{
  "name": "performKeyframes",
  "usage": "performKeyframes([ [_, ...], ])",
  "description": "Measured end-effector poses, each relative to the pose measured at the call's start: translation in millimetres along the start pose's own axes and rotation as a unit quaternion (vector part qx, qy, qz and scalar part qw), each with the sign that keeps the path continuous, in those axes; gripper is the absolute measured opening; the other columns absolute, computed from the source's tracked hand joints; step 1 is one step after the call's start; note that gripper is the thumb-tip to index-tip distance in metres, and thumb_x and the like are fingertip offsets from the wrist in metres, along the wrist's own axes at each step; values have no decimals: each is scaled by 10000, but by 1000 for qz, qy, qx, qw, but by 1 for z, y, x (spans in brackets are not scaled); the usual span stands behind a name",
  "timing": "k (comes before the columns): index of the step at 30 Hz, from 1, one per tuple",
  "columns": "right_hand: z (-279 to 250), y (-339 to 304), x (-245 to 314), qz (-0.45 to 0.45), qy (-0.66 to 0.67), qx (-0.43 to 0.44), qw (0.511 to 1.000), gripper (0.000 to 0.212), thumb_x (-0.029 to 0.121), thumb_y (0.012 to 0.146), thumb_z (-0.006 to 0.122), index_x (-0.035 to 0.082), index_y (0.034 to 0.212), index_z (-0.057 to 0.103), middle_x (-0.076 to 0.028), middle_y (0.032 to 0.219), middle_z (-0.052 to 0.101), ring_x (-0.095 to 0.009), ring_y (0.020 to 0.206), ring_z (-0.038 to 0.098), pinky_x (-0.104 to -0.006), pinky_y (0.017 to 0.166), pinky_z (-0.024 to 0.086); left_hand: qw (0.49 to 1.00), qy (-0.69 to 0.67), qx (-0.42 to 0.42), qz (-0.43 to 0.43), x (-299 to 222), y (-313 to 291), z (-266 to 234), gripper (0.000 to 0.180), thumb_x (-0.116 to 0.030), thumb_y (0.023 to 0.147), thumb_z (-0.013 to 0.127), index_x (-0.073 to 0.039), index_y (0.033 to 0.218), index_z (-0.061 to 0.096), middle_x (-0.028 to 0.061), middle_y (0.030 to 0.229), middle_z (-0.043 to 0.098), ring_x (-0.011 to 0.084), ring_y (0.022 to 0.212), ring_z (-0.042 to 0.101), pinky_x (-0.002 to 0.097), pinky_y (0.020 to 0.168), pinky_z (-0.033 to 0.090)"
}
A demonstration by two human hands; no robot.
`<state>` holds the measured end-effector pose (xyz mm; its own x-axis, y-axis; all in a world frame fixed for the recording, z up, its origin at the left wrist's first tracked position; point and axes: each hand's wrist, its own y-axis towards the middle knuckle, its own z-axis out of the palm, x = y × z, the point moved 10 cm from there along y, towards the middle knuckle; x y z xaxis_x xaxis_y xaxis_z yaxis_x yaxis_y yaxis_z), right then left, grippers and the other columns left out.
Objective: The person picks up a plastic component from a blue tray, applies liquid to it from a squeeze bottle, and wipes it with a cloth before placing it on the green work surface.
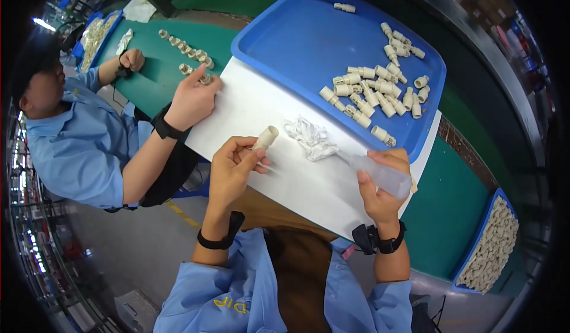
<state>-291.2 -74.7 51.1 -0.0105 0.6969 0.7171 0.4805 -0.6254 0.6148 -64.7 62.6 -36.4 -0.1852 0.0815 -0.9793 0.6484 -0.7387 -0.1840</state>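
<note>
Left hand (234,164) has a cream plastic connector (266,137) pinched between thumb and fingers, up over the white sheet (228,113), open end tipped upward. Right hand (385,184) is wrapped around a translucent squeeze bottle (386,174), nozzle pointing at a crumpled white wipe (312,138); can't really tell if they touch. Just beyond sits a blue tray (297,42) with a bunch more cream connectors (369,92) lying loose, mostly toward its right side.

Between left hand (233,165) and right hand (382,207), the near strip of white sheet (297,187) is open — 1 crumpled wipe (310,138) blocks just beyond, 1 co-worker's hand (193,100) bars the left.
</note>
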Motion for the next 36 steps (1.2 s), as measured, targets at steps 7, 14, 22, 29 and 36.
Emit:
performKeyframes([
  [7,3,-3,-1,13,-17,37,999,325,140,724,668,32,968,482,-117,857,554,-205,772,482,-308,713,409,998,18,5,67,2,-22,20,164,30,796,588,55,955,554,107,877,593,125,700,588,215,587,502],
  [14,-14,-9,20,-57,161,-29,985,349,115,688,696,39,937,464,-125,886,508,-201,667,526,-278,580,441,932,214,-34,290,-38,-32,55,210,95,732,619,42,927,563,127,884,578,150,741,594,218,611,507],
  [22,-4,-14,31,-55,106,8,993,362,231,751,674,73,939,408,-105,883,459,-174,661,483,-275,575,411,872,271,-61,403,-46,-47,70,244,122,670,650,21,867,545,149,882,577,224,760,611,265,634,514],
  [29,-3,-11,33,-62,104,17,992,345,166,720,685,66,937,437,-115,898,480,-178,667,509,-269,574,432,859,275,-46,428,-48,-54,79,267,127,653,651,13,863,532,153,877,576,255,762,613,283,654,516],
  [36,1,-10,33,-50,82,37,995,350,197,742,673,71,944,418,-104,893,465,-173,688,510,-267,602,431,857,279,-46,430,-49,-56,80,270,127,653,650,8,864,531,154,879,577,259,769,614,278,656,516],
])
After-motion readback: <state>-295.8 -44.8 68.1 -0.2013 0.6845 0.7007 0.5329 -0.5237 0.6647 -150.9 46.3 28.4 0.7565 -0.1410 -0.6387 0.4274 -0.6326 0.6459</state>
